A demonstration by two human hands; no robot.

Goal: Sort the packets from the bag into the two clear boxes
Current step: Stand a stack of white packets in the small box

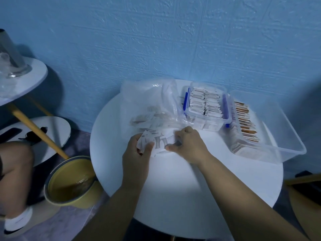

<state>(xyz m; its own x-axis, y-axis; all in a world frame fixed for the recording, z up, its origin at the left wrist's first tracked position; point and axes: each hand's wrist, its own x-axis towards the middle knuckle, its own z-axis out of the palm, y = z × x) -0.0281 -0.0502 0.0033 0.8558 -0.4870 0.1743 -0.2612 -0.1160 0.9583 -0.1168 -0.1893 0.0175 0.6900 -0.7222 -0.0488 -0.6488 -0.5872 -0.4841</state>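
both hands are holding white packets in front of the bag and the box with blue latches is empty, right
Not quite. The head view shows the box with blue latches packed with upright packets, not empty. The rest stands: the left hand and right hand hold white packets in front of the bag.

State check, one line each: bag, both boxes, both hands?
Bag: lying on table, packets still inside.
Small box: open, nearly full of white packets.
Large box: open, orange packets in a row along one side.
Left hand: grips a bunch of white packets.
Right hand: pinches the same bunch.
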